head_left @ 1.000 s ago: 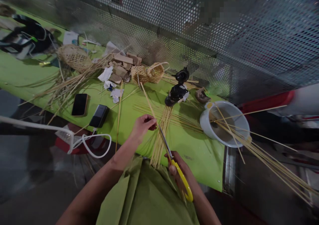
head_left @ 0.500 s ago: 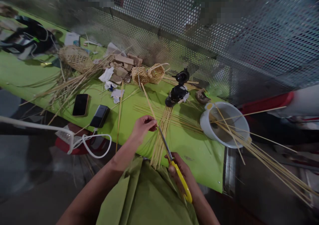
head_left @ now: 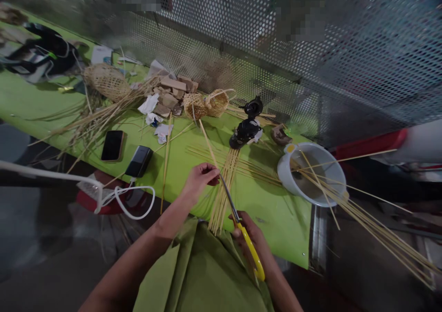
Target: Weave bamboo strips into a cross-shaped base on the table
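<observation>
Between thumb and fingers my left hand (head_left: pixel 203 179) pinches a thin pale strip (head_left: pixel 207 140) that slants up and away over the green table. Yellow-handled scissors (head_left: pixel 249 246) lie in my right hand (head_left: pixel 253 231), their blades closed or nearly so. The blade tips reach the strip's near end at my left fingertips; whether they touch it I cannot tell. Below both hands a bundle of flat strips (head_left: pixel 223 190) runs toward my apron, its far end under a black object (head_left: pixel 244 132). More strips (head_left: pixel 255 170) cross beneath the bundle.
A white bucket (head_left: pixel 283 176) holding liquid and long strips stands at right. Behind are small woven baskets (head_left: pixel 217 103), a larger basket (head_left: pixel 107 81) and cardboard scraps (head_left: pixel 169 97). At left lie a phone (head_left: pixel 112 145), a power bank (head_left: pixel 139 161) and a white cable (head_left: pixel 154 201). Perforated metal mesh (head_left: pixel 224 31) rises behind.
My left hand has shifted very slightly, and the strip's far end has moved a little right and nearer. The scissors stay almost in place.
</observation>
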`<state>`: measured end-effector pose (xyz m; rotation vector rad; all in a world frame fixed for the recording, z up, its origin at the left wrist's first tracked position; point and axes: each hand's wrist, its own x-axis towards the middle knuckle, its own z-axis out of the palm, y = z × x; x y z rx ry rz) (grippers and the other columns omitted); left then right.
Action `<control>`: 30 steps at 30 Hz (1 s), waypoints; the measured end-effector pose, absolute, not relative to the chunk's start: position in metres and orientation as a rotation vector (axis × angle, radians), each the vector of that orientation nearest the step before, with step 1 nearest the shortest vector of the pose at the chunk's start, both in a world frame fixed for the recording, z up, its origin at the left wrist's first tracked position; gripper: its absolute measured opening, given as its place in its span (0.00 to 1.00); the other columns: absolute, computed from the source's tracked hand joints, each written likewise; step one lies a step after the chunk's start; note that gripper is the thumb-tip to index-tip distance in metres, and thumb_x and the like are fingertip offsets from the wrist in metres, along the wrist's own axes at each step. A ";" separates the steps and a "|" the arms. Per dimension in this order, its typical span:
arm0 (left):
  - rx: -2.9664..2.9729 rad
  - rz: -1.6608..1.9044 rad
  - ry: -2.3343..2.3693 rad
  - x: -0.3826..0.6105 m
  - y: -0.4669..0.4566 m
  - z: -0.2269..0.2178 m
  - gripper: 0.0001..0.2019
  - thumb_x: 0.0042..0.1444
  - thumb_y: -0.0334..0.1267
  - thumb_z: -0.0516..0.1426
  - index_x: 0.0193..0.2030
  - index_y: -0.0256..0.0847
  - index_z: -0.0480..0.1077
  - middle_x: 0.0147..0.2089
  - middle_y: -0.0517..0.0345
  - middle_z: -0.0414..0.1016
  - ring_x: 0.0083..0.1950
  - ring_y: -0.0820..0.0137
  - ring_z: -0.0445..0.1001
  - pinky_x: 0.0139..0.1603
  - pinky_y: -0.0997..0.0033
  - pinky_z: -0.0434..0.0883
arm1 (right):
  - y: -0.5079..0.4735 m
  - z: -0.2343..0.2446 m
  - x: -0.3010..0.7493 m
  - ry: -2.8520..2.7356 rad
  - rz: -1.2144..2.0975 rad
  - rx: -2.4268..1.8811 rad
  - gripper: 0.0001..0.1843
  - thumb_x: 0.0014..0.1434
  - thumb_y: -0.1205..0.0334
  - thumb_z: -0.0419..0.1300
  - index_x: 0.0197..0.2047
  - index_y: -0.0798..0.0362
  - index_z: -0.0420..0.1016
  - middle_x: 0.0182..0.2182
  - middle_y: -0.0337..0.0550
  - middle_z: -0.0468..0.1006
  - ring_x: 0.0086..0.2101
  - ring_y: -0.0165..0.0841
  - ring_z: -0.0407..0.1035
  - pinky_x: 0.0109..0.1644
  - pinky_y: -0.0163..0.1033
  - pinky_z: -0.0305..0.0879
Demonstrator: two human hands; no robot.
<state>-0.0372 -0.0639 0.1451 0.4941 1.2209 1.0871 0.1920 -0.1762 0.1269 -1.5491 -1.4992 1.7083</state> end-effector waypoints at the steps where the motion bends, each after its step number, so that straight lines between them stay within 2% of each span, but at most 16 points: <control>1: 0.497 1.073 1.214 -0.038 -0.064 0.146 0.21 0.39 0.52 0.73 0.30 0.38 0.75 0.28 0.57 0.78 0.27 0.72 0.75 0.33 0.70 0.74 | -0.176 0.126 0.194 -1.513 1.698 -1.554 0.28 0.62 0.34 0.60 0.50 0.50 0.70 0.29 0.33 0.60 0.24 0.27 0.52 0.25 0.32 0.50; 8: 0.514 1.098 1.255 -0.053 -0.051 0.147 0.24 0.40 0.57 0.72 0.32 0.39 0.74 0.31 0.56 0.79 0.30 0.71 0.75 0.31 0.71 0.74 | -0.175 0.126 0.204 -1.709 1.569 -1.564 0.31 0.63 0.32 0.55 0.52 0.51 0.72 0.26 0.34 0.65 0.24 0.30 0.56 0.27 0.34 0.53; 13: 0.534 1.116 1.267 -0.056 -0.047 0.142 0.22 0.40 0.55 0.72 0.31 0.40 0.73 0.29 0.58 0.77 0.30 0.70 0.75 0.32 0.70 0.73 | -0.174 0.133 0.202 -1.804 1.504 -1.552 0.29 0.65 0.34 0.55 0.51 0.51 0.73 0.27 0.36 0.68 0.26 0.32 0.60 0.28 0.34 0.56; 18: 0.541 1.095 1.245 -0.050 -0.053 0.140 0.20 0.42 0.53 0.71 0.29 0.40 0.73 0.26 0.59 0.76 0.28 0.71 0.74 0.34 0.69 0.74 | -0.174 0.138 0.199 -1.855 1.458 -1.525 0.29 0.67 0.35 0.52 0.55 0.51 0.72 0.28 0.37 0.71 0.28 0.33 0.64 0.30 0.34 0.57; 24: 0.513 1.127 1.252 -0.047 -0.054 0.141 0.20 0.40 0.52 0.72 0.28 0.39 0.73 0.25 0.59 0.75 0.27 0.72 0.73 0.33 0.69 0.73 | -0.176 0.131 0.197 -1.796 1.486 -1.564 0.31 0.65 0.32 0.53 0.52 0.52 0.73 0.25 0.33 0.65 0.25 0.31 0.59 0.28 0.34 0.54; 30: 0.491 1.143 1.251 -0.047 -0.055 0.141 0.21 0.39 0.52 0.73 0.29 0.39 0.73 0.25 0.59 0.76 0.26 0.73 0.73 0.33 0.70 0.74 | -0.178 0.124 0.197 -1.711 1.578 -1.594 0.32 0.63 0.31 0.55 0.51 0.52 0.72 0.25 0.34 0.68 0.23 0.31 0.59 0.27 0.34 0.54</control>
